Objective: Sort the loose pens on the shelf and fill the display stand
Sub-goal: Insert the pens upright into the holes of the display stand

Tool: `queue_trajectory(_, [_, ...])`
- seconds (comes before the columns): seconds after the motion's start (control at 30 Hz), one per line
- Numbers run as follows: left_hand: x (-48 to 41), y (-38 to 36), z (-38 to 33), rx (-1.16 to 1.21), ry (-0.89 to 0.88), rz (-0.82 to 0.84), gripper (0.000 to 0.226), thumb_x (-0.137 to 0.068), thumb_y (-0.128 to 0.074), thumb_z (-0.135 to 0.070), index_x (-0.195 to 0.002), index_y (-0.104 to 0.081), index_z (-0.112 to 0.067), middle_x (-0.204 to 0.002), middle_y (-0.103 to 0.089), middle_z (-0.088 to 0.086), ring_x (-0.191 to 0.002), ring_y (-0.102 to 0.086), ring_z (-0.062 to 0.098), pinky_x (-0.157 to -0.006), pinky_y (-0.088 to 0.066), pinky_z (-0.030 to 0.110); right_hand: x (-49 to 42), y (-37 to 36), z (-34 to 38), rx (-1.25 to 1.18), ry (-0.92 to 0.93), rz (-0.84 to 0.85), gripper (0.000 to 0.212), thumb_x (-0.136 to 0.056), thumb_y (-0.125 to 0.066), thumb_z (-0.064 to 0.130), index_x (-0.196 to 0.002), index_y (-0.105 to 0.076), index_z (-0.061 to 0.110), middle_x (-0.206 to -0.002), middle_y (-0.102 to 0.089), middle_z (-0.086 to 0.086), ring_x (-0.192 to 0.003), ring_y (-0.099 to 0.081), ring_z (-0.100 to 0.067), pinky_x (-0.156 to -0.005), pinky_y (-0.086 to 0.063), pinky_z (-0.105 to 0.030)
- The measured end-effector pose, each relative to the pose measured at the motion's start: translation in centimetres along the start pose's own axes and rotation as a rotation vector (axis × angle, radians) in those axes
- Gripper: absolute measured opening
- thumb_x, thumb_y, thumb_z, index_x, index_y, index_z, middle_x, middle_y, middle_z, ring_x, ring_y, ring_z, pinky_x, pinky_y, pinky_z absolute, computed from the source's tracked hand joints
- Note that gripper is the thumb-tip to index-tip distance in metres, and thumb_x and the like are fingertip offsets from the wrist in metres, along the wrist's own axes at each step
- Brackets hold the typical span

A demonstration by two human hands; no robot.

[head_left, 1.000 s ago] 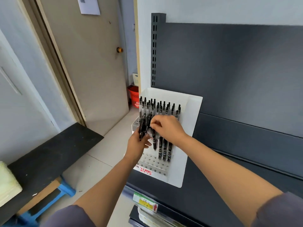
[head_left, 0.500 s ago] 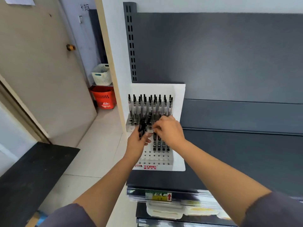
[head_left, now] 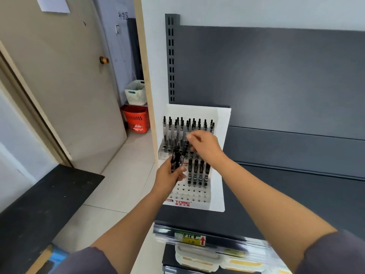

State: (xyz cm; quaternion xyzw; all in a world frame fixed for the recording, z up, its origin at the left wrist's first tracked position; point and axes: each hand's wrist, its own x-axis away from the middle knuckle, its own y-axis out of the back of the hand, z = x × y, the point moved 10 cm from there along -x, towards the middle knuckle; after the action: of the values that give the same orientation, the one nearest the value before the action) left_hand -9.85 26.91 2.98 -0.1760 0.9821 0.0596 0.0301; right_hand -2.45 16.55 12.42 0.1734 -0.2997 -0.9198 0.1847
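Right hand (head_left: 205, 149) higher now, pinch on one near-upright pen (head_left: 185, 148); left hand (head_left: 169, 175) tight round bundle (head_left: 175, 159)

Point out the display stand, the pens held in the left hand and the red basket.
display stand (head_left: 189, 191): head view, bare perforated lower tier.
pens (head_left: 176, 157): head view, middle of the held bundle.
red basket (head_left: 136, 120): head view, front wall.

Beige door (head_left: 69, 86) with brass knob (head_left: 104, 60), white basket (head_left: 135, 92) next to orange basket (head_left: 136, 119), pale tiled floor (head_left: 122, 175)
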Motion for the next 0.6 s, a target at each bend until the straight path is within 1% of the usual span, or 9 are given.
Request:
queue_trajectory(0.07, [0.2,-0.1,-0.3,-0.011,-0.018,-0.029,0.019,-0.089,-0.059,-0.007,-0.1,-0.055,-0.022,-0.085,-0.066,-0.002,-0.062,-0.066,0.007,-0.063,-0.054,0.017,-0.1,-0.2,-0.1,-0.129,-0.043,0.046,0.006,-0.092,-0.06,0.019,-0.089,-0.062,0.015,-0.082,-0.066,-0.002,-0.062,-0.062,-0.008,-0.058,-0.054,-0.022])
queue_trajectory(0.1, [0.3,0.0,-0.4,-0.022,-0.029,-0.053,0.02,-0.089,-0.06,-0.007,-0.101,-0.055,-0.021,-0.084,-0.066,-0.004,-0.063,-0.066,0.006,-0.063,-0.053,0.015,-0.2,-0.2,-0.2,-0.162,-0.064,0.039,0.006,-0.09,-0.064,0.017,-0.085,-0.06,0.014,-0.078,-0.065,-0.001,-0.059,-0.062,-0.007,-0.053,-0.053,-0.018])
queue_trajectory(0.13, [0.4,0.1,-0.5,-0.033,-0.037,-0.081,0.021,-0.088,-0.061,-0.006,-0.102,-0.055,-0.021,-0.083,-0.065,-0.006,-0.065,-0.066,0.006,-0.062,-0.052,0.013,-0.2,-0.1,-0.5,-0.176,-0.088,0.022,0.008,-0.088,-0.066,0.016,-0.082,-0.06,0.014,-0.074,-0.065,0.0,-0.057,-0.062,-0.008,-0.052,-0.053,-0.018])
queue_trajectory(0.2, [0.7,0.4,-0.5,-0.057,-0.048,-0.13,0.024,-0.087,-0.061,-0.004,-0.104,-0.055,-0.019,-0.08,-0.064,-0.007,-0.068,-0.066,0.008,-0.06,-0.049,0.009,-0.3,-0.1,-1.1,-0.144,-0.127,0.003,0.013,-0.086,-0.067,0.016,-0.075,-0.06,0.016,-0.069,-0.066,-0.001,-0.058,-0.064,-0.011,-0.057,-0.057,-0.024])
queue_trajectory(0.27, [0.9,0.5,-0.4,-0.124,-0.048,-0.143,0.02,-0.089,-0.06,-0.008,-0.104,-0.056,-0.02,-0.079,-0.065,-0.006,-0.07,-0.064,0.006,-0.058,-0.046,0.009,-0.5,-0.3,-1.4,-0.103,-0.134,0.019,0.018,-0.087,-0.065,0.014,-0.071,-0.06,0.019,-0.067,-0.066,-0.001,-0.06,-0.065,-0.012,-0.066,-0.059,-0.033])
queue_trajectory(0.33, [1.1,0.9,-0.5,-0.204,-0.057,-0.16,0.011,-0.091,-0.058,-0.017,-0.1,-0.055,-0.023,-0.082,-0.066,-0.006,-0.074,-0.062,0.003,-0.06,-0.043,0.007,-0.7,-0.4,-1.3,-0.074,-0.105,0.047,0.02,-0.088,-0.062,0.013,-0.07,-0.059,0.022,-0.069,-0.064,0.004,-0.067,-0.067,-0.015,-0.072,-0.059,-0.041])
queue_trajectory(0.4, [1.2,1.8,-0.7,-0.199,-0.067,-0.206,0.008,-0.093,-0.055,-0.023,-0.101,-0.053,-0.024,-0.086,-0.064,-0.01,-0.08,-0.059,-0.002,-0.064,-0.042,0.004,-0.8,-0.4,-0.9,-0.042,-0.053,0.072,0.025,-0.089,-0.06,0.012,-0.069,-0.057,0.027,-0.073,-0.062,0.008,-0.077,-0.067,-0.018,-0.076,-0.057,-0.044])
queue_trajectory(0.5, [1.4,3.1,-0.9,-0.182,-0.072,-0.263,0.003,-0.094,-0.055,-0.023,-0.095,-0.052,-0.021,-0.083,-0.062,-0.008,-0.079,-0.058,0.0,-0.063,-0.042,0.003,-0.8,-1.0,0.0,0.021,0.041,0.119,0.024,-0.09,-0.058,0.011,-0.073,-0.057,0.028,-0.075,-0.06,0.013,-0.082,-0.064,-0.016,-0.078,-0.056,-0.04])
queue_trajectory(0.6, [1.3,3.3,-0.7,-0.154,-0.074,-0.243,0.002,-0.094,-0.054,-0.019,-0.094,-0.053,-0.017,-0.081,-0.062,-0.003,-0.075,-0.06,0.007,-0.067,-0.045,0.009,-0.5,-2.3,0.4,0.126,0.124,0.161,0.011,-0.092,-0.056,0.013,-0.091,-0.064,0.021,-0.082,-0.063,0.009,-0.082,-0.06,-0.011,-0.077,-0.051,-0.029])
